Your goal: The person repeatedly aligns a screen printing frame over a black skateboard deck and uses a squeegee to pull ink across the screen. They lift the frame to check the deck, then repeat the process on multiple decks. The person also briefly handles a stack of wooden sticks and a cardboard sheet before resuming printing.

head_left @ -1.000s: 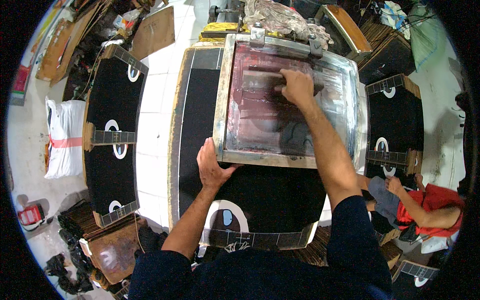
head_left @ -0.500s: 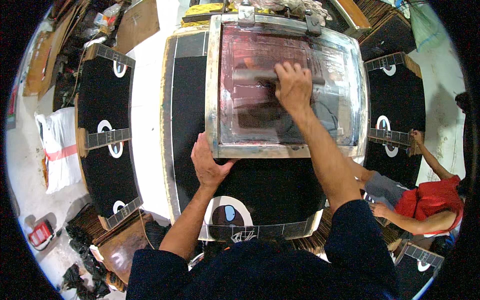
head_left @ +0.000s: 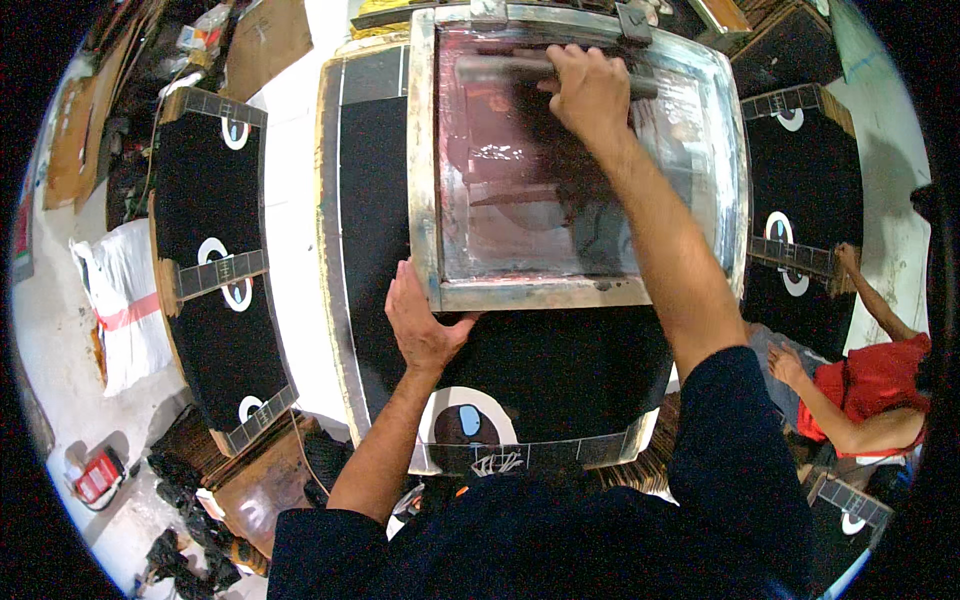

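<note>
My right hand (head_left: 590, 90) is closed around a long dark squeegee (head_left: 500, 68), which lies across the far part of a screen-printing frame (head_left: 540, 295). Behind it the mesh (head_left: 520, 230) shows dark reddish, wet-looking ink, with paler smears toward the right. My left hand (head_left: 425, 325) is at the frame's near left corner, its fingers stretched along the left side and its thumb apart along the near edge. Beneath the frame lies a black sheet (head_left: 540, 370) with a white-ringed eye print (head_left: 470, 425) near me.
Metal hinge clamps (head_left: 635, 22) hold the frame's far edge. Black sheets with eye prints lie at the left (head_left: 215, 180) and at the right (head_left: 805, 180). A person in a red top (head_left: 885, 395) reaches toward the right-hand sheets. A white sack (head_left: 125, 310) stands at far left.
My right hand has pushed the squeegee away from me, from the middle of the mesh to its far part. My left hand stays at the frame's corner. The view has shifted slightly.
</note>
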The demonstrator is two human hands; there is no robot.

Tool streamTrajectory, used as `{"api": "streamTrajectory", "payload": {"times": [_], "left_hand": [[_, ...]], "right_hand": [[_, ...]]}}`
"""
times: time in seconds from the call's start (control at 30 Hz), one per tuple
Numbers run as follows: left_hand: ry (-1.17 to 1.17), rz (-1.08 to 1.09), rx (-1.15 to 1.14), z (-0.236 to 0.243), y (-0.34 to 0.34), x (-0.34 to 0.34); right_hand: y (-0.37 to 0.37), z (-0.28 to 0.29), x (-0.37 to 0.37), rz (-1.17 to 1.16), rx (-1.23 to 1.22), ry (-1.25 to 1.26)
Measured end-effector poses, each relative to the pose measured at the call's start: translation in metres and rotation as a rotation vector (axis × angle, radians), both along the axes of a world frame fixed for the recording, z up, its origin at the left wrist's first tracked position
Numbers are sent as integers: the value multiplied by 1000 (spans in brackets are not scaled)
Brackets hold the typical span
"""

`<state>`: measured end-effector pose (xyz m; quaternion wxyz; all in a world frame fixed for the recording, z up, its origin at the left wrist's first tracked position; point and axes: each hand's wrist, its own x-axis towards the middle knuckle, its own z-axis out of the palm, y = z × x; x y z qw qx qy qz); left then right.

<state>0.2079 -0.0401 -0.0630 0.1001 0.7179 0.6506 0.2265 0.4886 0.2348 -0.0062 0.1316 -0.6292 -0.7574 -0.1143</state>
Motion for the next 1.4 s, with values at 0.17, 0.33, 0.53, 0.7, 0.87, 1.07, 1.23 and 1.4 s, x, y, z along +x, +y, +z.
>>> {"api": "streamTrajectory", "payload": {"times": [0.17, 0.33, 0.53, 0.7, 0.87, 1.07, 1.23, 1.4], "left_hand": [[-4, 7, -21, -1, -2, 0], [-39, -3, 8, -2, -1, 0], [-262, 107, -106, 10, 4, 8], [-596, 231, -218, 32, -1, 15], [-590, 202, -199, 38, 1, 15], [-625, 204, -219, 35, 1, 14], [-511, 191, -188, 33, 0, 13], [-614, 221, -242, 30, 1, 12]], "right_hand": [[-108, 4, -6, 36, -112, 90], [-128, 2, -8, 51, -32, 132], [-126, 1, -3, 73, -24, 110], [-124, 5, 3, 80, 50, 226], [-85, 24, 8, 94, -30, 188], [-102, 36, 17, 165, -185, 205], [-99, 32, 18, 158, -205, 212], [-95, 31, 19, 158, -228, 208]]}}
